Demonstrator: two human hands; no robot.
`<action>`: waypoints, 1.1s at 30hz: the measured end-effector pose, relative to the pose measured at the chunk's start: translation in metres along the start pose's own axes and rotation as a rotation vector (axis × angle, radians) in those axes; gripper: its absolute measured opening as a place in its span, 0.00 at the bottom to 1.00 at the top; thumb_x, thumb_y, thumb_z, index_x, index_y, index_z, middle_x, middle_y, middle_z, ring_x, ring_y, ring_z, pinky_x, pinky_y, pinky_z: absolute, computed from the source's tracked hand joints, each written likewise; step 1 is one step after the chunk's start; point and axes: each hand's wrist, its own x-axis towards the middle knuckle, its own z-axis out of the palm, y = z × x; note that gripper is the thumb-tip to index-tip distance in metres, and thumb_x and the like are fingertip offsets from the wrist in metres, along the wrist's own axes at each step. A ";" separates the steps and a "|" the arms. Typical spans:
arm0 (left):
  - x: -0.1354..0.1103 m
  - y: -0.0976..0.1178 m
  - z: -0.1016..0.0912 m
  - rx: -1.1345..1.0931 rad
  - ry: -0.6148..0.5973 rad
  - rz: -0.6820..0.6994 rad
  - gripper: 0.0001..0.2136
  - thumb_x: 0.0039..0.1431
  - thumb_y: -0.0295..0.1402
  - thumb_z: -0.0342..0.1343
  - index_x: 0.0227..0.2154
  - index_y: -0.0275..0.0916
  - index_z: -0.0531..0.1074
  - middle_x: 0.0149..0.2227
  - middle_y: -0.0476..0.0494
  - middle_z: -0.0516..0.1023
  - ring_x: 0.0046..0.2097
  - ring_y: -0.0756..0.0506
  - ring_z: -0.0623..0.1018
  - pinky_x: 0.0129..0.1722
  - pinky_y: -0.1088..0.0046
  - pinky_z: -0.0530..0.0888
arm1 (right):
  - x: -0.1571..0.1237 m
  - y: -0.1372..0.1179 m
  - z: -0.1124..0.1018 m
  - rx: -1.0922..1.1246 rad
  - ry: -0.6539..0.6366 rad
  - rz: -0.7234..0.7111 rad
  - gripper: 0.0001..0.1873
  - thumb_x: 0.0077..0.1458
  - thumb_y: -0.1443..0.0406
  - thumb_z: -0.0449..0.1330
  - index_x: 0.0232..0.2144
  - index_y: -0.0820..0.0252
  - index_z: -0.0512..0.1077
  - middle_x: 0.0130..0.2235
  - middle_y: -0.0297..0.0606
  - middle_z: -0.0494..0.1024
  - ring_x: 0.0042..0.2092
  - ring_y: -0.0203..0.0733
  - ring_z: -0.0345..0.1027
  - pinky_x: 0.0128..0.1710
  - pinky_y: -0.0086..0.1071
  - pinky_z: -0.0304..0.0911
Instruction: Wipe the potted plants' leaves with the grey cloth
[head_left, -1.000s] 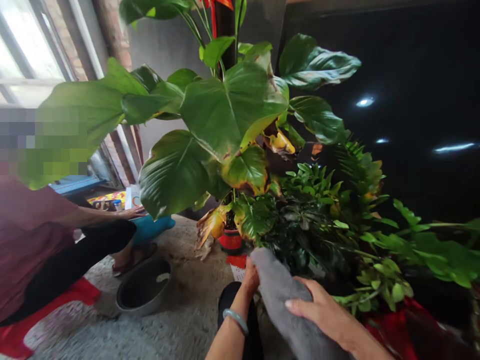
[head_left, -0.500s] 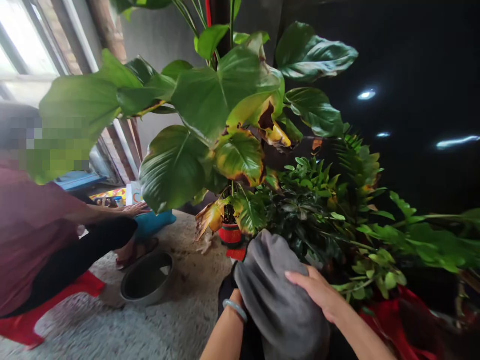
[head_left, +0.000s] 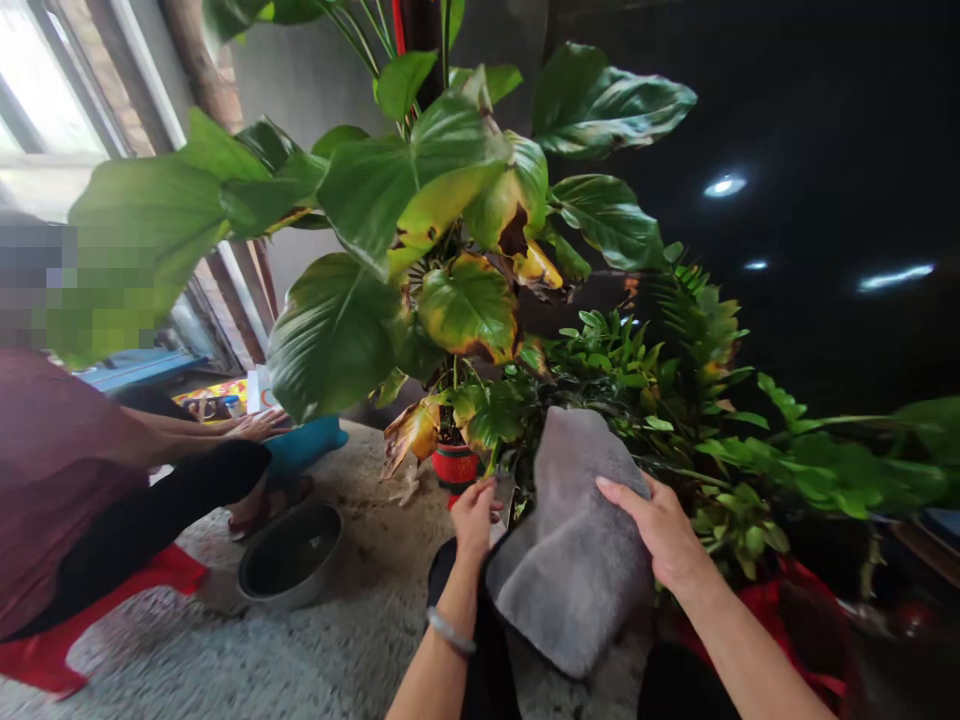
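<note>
A grey plush cloth (head_left: 574, 560) with a dark edge hangs spread out over my lap. My right hand (head_left: 671, 535) grips its right side, thumb on top and fingers behind it. To the left of the cloth, my left hand (head_left: 472, 520) is raised with its fingers curled together. Whether anything small is between those fingers is hidden. A pale bangle (head_left: 450, 632) circles the left wrist. Just beyond this hand stands a red pot (head_left: 454, 464) with a large-leaved plant (head_left: 469, 305), some of its leaves yellow and brown.
A grey basin (head_left: 291, 592) with liquid in it sits on the concrete floor to the left. Beside it a person (head_left: 67, 470) sits on a red stool (head_left: 150, 605), hands on something blue. Leafy plants (head_left: 622, 365) and a red bag-like thing (head_left: 806, 610) stand at right.
My left hand has come out from behind the cloth and moved up to its left. The bunched cloth has opened out flatter, still in my right hand. The view has shifted slightly.
</note>
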 end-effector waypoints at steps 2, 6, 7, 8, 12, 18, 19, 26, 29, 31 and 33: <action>-0.005 0.012 -0.003 -0.080 0.106 -0.036 0.14 0.33 0.39 0.64 0.23 0.35 0.77 0.22 0.45 0.77 0.18 0.53 0.69 0.18 0.77 0.65 | -0.004 -0.001 -0.008 -0.028 0.008 -0.018 0.18 0.31 0.57 0.69 0.26 0.60 0.76 0.24 0.35 0.79 0.27 0.45 0.70 0.28 0.34 0.64; -0.051 0.025 -0.003 -0.234 -0.199 -0.211 0.24 0.33 0.43 0.67 0.36 0.36 0.77 0.38 0.37 0.81 0.31 0.46 0.77 0.30 0.71 0.73 | -0.017 -0.004 0.000 -0.135 -0.035 -0.137 0.19 0.33 0.55 0.69 0.28 0.60 0.76 0.26 0.36 0.79 0.30 0.45 0.70 0.30 0.34 0.64; -0.065 0.026 0.001 -0.281 -0.333 -0.282 0.27 0.33 0.45 0.67 0.39 0.37 0.76 0.42 0.36 0.80 0.37 0.42 0.78 0.35 0.68 0.74 | -0.022 -0.003 0.006 -0.126 -0.075 -0.119 0.19 0.35 0.55 0.68 0.30 0.60 0.76 0.27 0.36 0.80 0.30 0.46 0.71 0.31 0.34 0.64; -0.078 0.026 0.006 -0.319 -0.432 -0.371 0.29 0.32 0.47 0.67 0.40 0.36 0.76 0.43 0.35 0.80 0.41 0.39 0.78 0.39 0.65 0.74 | -0.027 -0.001 0.012 -0.097 -0.117 -0.071 0.20 0.36 0.54 0.67 0.31 0.60 0.76 0.28 0.37 0.80 0.31 0.47 0.72 0.32 0.35 0.65; -0.103 0.019 0.024 -0.379 -0.524 -0.651 0.25 0.32 0.46 0.68 0.33 0.34 0.76 0.34 0.36 0.81 0.46 0.33 0.77 0.47 0.59 0.72 | -0.043 0.017 0.025 -0.137 -0.191 -0.024 0.19 0.43 0.51 0.61 0.30 0.60 0.76 0.30 0.39 0.80 0.36 0.51 0.73 0.38 0.38 0.65; -0.105 0.005 0.023 -0.376 -0.360 -0.760 0.10 0.39 0.37 0.65 0.23 0.36 0.74 0.24 0.41 0.80 0.40 0.35 0.80 0.46 0.61 0.73 | -0.045 0.050 0.008 -0.444 0.179 -0.234 0.20 0.37 0.51 0.61 0.31 0.57 0.73 0.39 0.47 0.77 0.44 0.57 0.69 0.47 0.44 0.61; -0.105 0.002 0.021 -0.372 -0.377 -0.787 0.11 0.39 0.38 0.65 0.23 0.35 0.74 0.24 0.40 0.80 0.39 0.35 0.80 0.45 0.60 0.73 | -0.046 0.054 0.005 -0.399 0.195 -0.183 0.25 0.35 0.51 0.63 0.36 0.58 0.72 0.43 0.48 0.77 0.47 0.57 0.68 0.49 0.44 0.60; -0.108 -0.021 0.019 -0.253 -0.450 -0.458 0.21 0.35 0.44 0.69 0.31 0.35 0.77 0.27 0.41 0.80 0.33 0.39 0.78 0.37 0.66 0.73 | -0.084 0.080 -0.003 -0.065 -0.055 0.206 0.37 0.40 0.46 0.62 0.50 0.59 0.68 0.51 0.45 0.76 0.56 0.54 0.64 0.53 0.41 0.60; -0.109 -0.019 0.025 -0.133 -0.412 -0.322 0.23 0.27 0.46 0.71 0.26 0.35 0.76 0.25 0.43 0.78 0.29 0.43 0.76 0.32 0.68 0.72 | -0.090 0.093 -0.001 -0.131 0.077 0.198 0.38 0.39 0.44 0.63 0.49 0.58 0.70 0.51 0.45 0.75 0.58 0.57 0.62 0.56 0.43 0.57; -0.110 -0.015 0.028 -0.083 -0.414 -0.260 0.25 0.25 0.45 0.72 0.28 0.35 0.75 0.27 0.43 0.78 0.32 0.42 0.75 0.34 0.68 0.72 | -0.087 0.099 -0.001 -0.154 0.126 0.200 0.37 0.39 0.44 0.62 0.48 0.59 0.71 0.51 0.47 0.76 0.58 0.59 0.62 0.57 0.45 0.56; -0.111 -0.012 0.029 -0.037 -0.392 -0.234 0.27 0.24 0.45 0.72 0.30 0.36 0.75 0.31 0.42 0.79 0.36 0.41 0.76 0.37 0.68 0.72 | -0.083 0.101 -0.003 -0.157 0.137 0.186 0.36 0.38 0.44 0.62 0.46 0.60 0.73 0.50 0.48 0.77 0.57 0.60 0.63 0.57 0.46 0.57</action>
